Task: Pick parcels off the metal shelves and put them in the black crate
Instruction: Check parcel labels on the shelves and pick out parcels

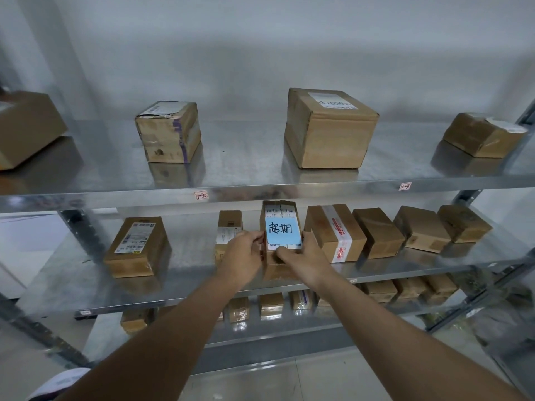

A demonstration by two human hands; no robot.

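Both forearms are bare from the lower edge of the view up to the wrists, with no sleeves showing. The left hand [244, 251] and the right hand [302, 260] wear no gloves. No rings, watch or bands show on either wrist or on the fingers [280, 254].

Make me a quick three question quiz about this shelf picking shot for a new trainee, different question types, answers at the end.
1. True or false: the left hand and right hand both hold the parcel with the blue note.
2. Which shelf is that parcel on? A) top shelf B) middle shelf C) floor
3. Fill in: the large box stands on the ___ shelf.

Key: 1 true; 2 B; 3 top
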